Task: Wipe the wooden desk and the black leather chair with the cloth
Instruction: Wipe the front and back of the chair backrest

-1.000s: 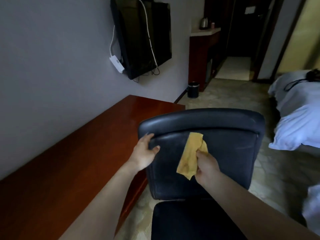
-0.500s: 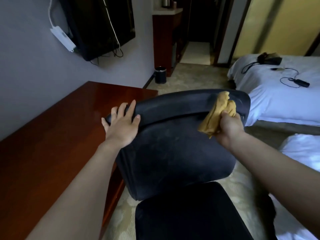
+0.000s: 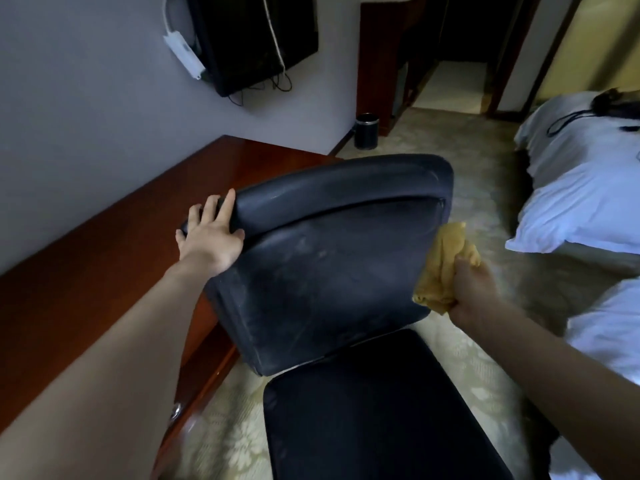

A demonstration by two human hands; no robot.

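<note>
No text, label, brand, number or sign is legible, neither on the white oblong plastic box point(image 3: 183, 51) nor on the black flat wall-mounted screen point(image 3: 256, 36) at upper left.

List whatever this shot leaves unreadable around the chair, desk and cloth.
All in the head view:
- Base under the seat: hidden by it and cut off by the bottom edge.
- Backrest rear: faces away from the camera.
- Cloth: bunched in the right hand; contact with the backrest edge is unclear.
- Desk: near end covered by the left forearm.
- Dark item on the bed: blurred, at the right edge.
</note>
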